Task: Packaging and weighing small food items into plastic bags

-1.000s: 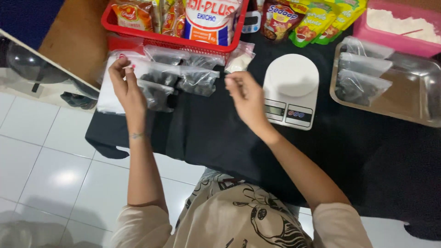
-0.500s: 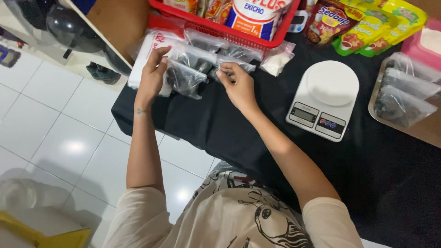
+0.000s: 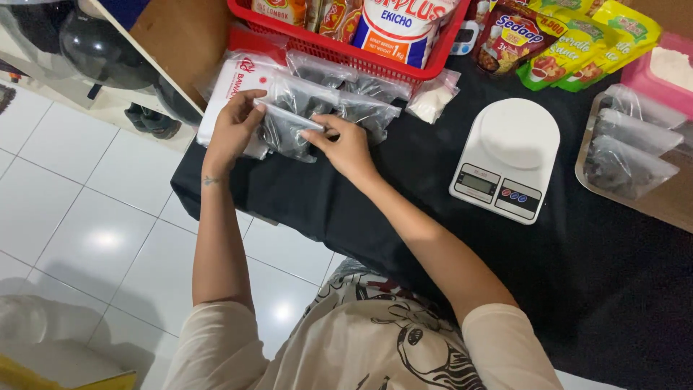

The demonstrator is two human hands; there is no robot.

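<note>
Several clear plastic bags with dark contents lie in a pile at the far left of the black-covered table (image 3: 433, 217). Both hands are on the nearest of these bags (image 3: 283, 136). My left hand (image 3: 232, 128) pinches its left top corner. My right hand (image 3: 341, 144) pinches the right end of its top strip, fingers closed on it. More filled bags (image 3: 364, 108) lie just behind, over a white packet (image 3: 229, 83).
A white digital kitchen scale (image 3: 509, 155) stands right of my hands. A red basket (image 3: 346, 50) of packaged goods sits behind the pile. A metal tray (image 3: 671, 206) with more filled bags is at the right edge, sauce pouches (image 3: 570, 43) beyond. White tiled floor lies left.
Both hands came together on the nearest bag: the right hand moved left and toward me onto its top strip, the left hand slid to its corner. The view shifted slightly.
</note>
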